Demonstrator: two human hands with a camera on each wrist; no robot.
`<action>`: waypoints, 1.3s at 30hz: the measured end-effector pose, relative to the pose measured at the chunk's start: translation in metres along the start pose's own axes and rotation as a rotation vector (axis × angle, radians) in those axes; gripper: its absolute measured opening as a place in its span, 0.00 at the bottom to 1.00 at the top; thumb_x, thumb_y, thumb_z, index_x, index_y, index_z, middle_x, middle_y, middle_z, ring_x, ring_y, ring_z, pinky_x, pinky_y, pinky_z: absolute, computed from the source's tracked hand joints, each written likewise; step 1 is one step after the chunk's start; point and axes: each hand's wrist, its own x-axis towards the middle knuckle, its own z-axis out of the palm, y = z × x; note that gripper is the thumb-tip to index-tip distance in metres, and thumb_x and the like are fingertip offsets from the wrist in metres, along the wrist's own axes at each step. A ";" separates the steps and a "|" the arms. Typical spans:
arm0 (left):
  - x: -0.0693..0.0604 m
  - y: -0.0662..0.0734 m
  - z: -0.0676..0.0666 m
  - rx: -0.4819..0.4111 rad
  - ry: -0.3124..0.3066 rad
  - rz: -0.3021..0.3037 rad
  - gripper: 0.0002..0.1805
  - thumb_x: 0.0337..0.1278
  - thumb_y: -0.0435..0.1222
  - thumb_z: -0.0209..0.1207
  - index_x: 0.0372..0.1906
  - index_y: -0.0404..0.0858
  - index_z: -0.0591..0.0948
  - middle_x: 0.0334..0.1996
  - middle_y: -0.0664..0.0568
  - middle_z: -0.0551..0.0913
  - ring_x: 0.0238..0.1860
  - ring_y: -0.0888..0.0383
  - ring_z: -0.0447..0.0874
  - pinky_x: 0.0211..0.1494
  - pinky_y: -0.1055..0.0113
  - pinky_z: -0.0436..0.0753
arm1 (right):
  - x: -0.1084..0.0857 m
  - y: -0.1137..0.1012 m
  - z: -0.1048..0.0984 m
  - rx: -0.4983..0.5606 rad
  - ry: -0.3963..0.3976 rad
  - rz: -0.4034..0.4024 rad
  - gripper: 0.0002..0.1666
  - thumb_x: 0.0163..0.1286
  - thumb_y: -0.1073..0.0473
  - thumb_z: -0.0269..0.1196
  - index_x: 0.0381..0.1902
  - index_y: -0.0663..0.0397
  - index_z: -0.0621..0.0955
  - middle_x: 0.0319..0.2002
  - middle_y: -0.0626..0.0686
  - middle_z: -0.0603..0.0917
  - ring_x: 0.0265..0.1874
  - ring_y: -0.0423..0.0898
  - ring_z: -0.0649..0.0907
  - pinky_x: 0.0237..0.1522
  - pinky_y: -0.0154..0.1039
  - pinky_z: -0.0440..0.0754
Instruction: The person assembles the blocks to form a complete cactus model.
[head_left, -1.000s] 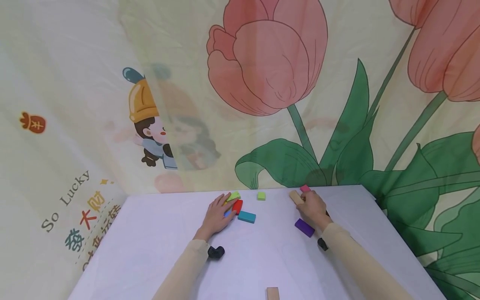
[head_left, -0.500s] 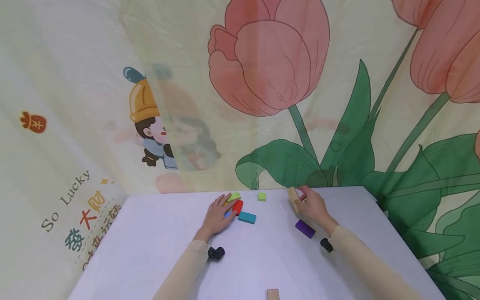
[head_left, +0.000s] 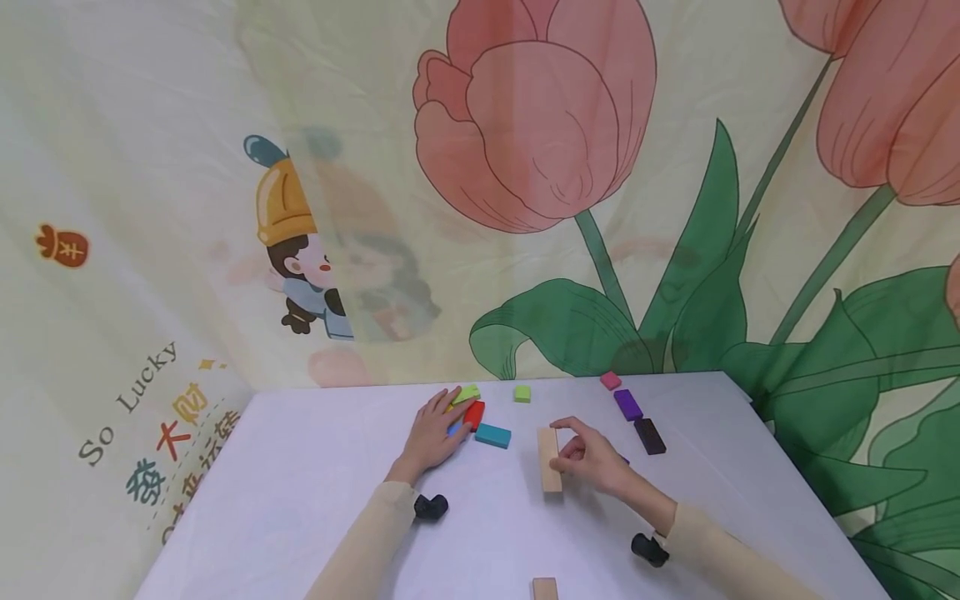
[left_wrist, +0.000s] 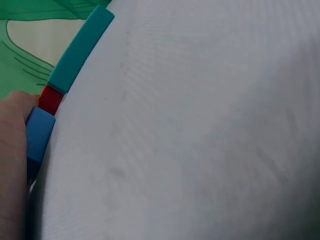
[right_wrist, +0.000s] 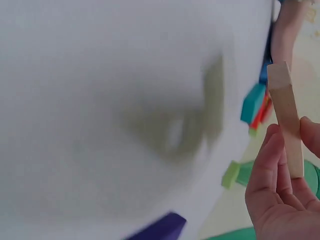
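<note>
Below and right of the head view's centre, the plain wooden block (head_left: 549, 471) is pinched by the right hand (head_left: 592, 460); a light, level hold is advised. Left of centre, the left hand (head_left: 431, 431) is laid, unclenched, over coloured blocks (head_left: 474, 413).

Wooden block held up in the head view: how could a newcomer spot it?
On the white table, find the right hand. It pinches a long, pale wooden block. Being held sets it apart from the other wooden block at the bottom edge.
</note>
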 end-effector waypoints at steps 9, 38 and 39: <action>-0.001 0.002 -0.001 -0.019 0.016 0.006 0.28 0.68 0.50 0.52 0.70 0.48 0.72 0.73 0.45 0.64 0.73 0.40 0.54 0.69 0.37 0.59 | -0.026 0.011 0.032 0.123 -0.093 0.051 0.32 0.55 0.67 0.74 0.56 0.61 0.74 0.30 0.51 0.79 0.23 0.42 0.79 0.25 0.32 0.80; 0.000 0.003 -0.004 -0.007 -0.007 -0.012 0.28 0.68 0.49 0.52 0.70 0.49 0.72 0.74 0.46 0.63 0.74 0.42 0.54 0.70 0.40 0.59 | -0.043 0.013 0.036 0.127 -0.171 0.128 0.28 0.51 0.68 0.75 0.51 0.63 0.77 0.29 0.50 0.79 0.21 0.42 0.77 0.24 0.32 0.79; 0.000 0.003 -0.004 -0.005 -0.009 -0.014 0.28 0.68 0.49 0.51 0.70 0.49 0.72 0.74 0.46 0.63 0.74 0.42 0.54 0.70 0.40 0.59 | -0.043 0.014 0.037 0.126 -0.172 0.128 0.28 0.51 0.68 0.75 0.50 0.63 0.77 0.29 0.50 0.79 0.22 0.42 0.77 0.24 0.32 0.79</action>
